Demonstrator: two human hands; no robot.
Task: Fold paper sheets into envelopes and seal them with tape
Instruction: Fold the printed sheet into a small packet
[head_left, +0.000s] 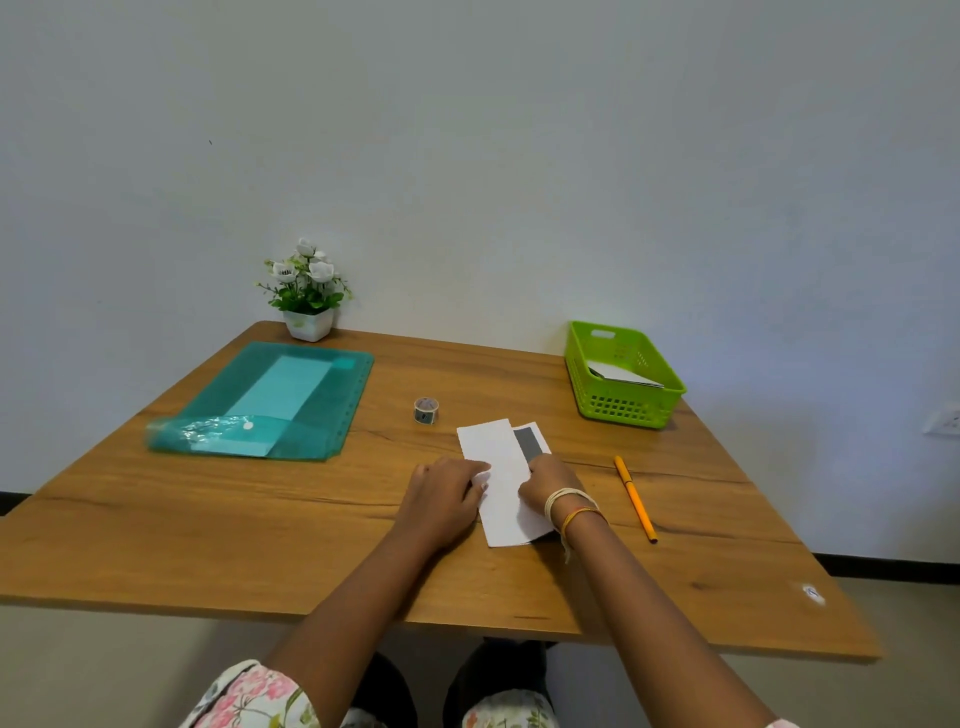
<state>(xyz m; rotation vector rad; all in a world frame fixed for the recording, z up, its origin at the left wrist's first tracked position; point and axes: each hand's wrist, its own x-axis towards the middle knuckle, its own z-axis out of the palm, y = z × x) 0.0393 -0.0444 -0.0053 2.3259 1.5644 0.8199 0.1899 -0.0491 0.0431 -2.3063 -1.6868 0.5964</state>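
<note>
A white paper sheet (501, 467) lies folded lengthwise in the middle of the wooden table (260, 530), with a grey strip showing along its right side. My left hand (447, 493) rests on the paper's left edge, fingertips pressing it down. My right hand (550, 486) presses on the right edge of the folded flap, fingers bent over the paper. A small roll of tape (426, 410) stands a little beyond the paper, to the left.
A green plastic basket (623, 410) holding folded white paper sits at the far right. An orange pen (635, 498) lies right of the paper. A teal folder (280, 400) with a sheet inside lies at the left, and a potted flower (307, 291) by the wall.
</note>
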